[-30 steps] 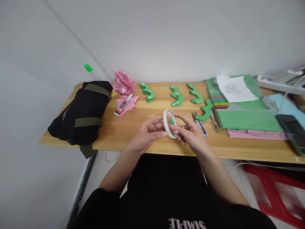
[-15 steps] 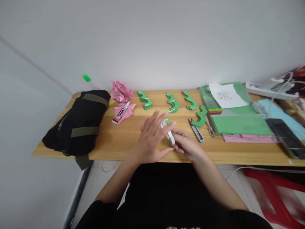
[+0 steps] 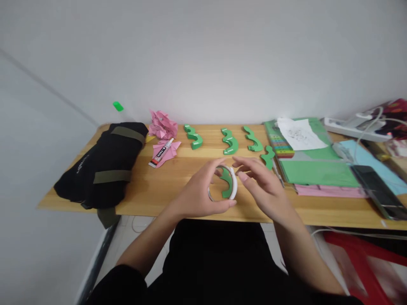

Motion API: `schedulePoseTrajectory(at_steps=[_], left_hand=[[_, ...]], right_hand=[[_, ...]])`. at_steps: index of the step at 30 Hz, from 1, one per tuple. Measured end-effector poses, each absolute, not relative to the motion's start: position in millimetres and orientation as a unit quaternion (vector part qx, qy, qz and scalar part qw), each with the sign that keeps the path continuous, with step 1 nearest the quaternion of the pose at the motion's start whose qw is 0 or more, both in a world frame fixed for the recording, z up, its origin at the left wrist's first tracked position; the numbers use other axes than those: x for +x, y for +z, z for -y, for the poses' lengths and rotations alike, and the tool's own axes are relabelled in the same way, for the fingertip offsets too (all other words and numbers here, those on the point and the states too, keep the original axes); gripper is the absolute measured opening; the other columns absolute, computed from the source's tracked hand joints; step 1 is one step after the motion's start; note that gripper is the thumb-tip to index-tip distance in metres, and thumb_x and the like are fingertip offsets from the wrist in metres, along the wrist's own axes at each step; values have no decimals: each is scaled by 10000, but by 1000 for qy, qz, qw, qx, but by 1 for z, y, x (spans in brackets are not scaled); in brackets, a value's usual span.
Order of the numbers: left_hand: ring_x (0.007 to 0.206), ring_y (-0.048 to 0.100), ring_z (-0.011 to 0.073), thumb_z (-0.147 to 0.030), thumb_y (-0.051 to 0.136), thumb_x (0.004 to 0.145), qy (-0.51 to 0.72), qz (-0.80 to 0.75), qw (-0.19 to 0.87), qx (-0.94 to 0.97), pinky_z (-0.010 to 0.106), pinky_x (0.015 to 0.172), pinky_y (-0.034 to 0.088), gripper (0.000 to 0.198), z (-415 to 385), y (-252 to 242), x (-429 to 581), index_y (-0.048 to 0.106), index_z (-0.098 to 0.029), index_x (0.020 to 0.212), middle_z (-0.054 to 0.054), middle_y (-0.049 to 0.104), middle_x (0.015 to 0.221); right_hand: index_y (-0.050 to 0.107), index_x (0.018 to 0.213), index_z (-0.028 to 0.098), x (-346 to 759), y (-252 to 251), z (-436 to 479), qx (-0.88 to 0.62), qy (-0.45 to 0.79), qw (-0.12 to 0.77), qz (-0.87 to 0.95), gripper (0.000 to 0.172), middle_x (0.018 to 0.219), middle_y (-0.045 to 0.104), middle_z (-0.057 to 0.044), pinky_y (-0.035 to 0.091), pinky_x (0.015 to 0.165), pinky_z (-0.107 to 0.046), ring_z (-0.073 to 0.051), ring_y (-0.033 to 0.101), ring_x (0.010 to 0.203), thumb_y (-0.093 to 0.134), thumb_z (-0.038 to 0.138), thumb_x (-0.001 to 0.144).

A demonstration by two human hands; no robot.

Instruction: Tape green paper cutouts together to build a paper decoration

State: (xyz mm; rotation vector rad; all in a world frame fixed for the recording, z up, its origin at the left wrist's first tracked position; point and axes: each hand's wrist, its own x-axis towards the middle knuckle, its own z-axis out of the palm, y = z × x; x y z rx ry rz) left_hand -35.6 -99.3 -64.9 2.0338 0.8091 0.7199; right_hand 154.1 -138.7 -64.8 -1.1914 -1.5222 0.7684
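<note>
My left hand is wrapped round a white tape roll, thumb below and fingers above. Through the ring a green curved piece shows on the table. Just right of the roll is my right hand, fingers bent and apart, with nothing visible in it. Behind the hands lie more wavy green pieces, one at the back left, one in the middle and one further right. Another green piece is partly hidden behind my right hand.
On the wooden table are a black bag, crumpled pink paper and a glue tube. Green sheets, a white paper, a phone and a power strip lie right. A red stool stands below.
The tape roll has turned to show its open ring and is now in my left hand, which was spread beside it. My right hand has let go of the roll and moved right.
</note>
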Motion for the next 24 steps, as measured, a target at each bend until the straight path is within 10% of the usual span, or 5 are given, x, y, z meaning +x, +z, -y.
schedulePoseTrajectory(at_steps=[12,19,24], left_hand=[[1327,457,276,-279,705,755,313,-319,260,856,456,1101,392,692,110,-50,-30,389,-185,1363,142,500,1393],[1023,630,264,-441,613,828,230,-346,518,748,487,917,504,573,99,-63,-31,445,-239,1337,117,550,1282],[1323,462,330,-586,525,882,260,-302,644,653,519,1045,421,622,95,-85,-30,416,-239,1386,146,431,1469]], right_hand=[[665,912,249,162,-64,143,-450,289,568,626,132,902,659,-8,532,716,-278,-141,632,843,648,129,862],[640,877,224,170,-33,133,-447,42,464,764,114,861,700,-23,535,741,-308,-165,668,826,641,111,862],[632,886,217,165,0,123,-401,-52,393,826,101,849,717,-24,539,730,-301,-166,689,815,593,125,900]])
